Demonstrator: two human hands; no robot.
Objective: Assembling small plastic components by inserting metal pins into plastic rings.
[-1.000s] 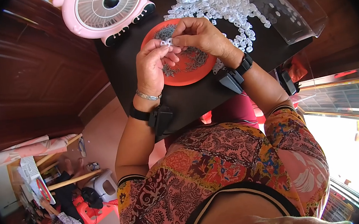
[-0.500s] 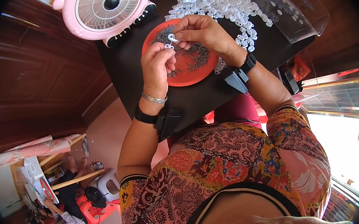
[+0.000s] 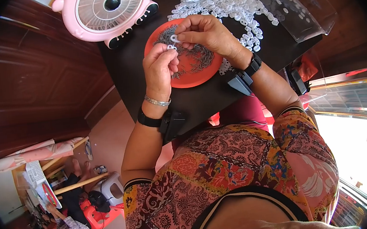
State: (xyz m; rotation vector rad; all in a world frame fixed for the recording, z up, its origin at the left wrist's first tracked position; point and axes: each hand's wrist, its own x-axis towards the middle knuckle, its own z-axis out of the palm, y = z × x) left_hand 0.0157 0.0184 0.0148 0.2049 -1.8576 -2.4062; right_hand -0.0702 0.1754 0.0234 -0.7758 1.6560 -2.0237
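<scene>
Slips seem our likeliest trouble; our left hand [image 3: 157, 68] pinches one small white piece [image 3: 171, 47], our right hand [image 3: 205, 34] another, both over the orange plate [image 3: 191, 82], upper middle of the frame; such fingertip grips, we judge, could drop either among the grey pins [image 3: 203, 59] it carries; at upper right, a clear box [image 3: 302, 32] shows scattered white bits [image 3: 280, 2] inside.

The plate [image 3: 191, 80] is orange-red, pins [image 3: 205, 59] grey, held pieces [image 3: 174, 38] white, shirt [image 3: 224, 164] flower-patterned.
</scene>
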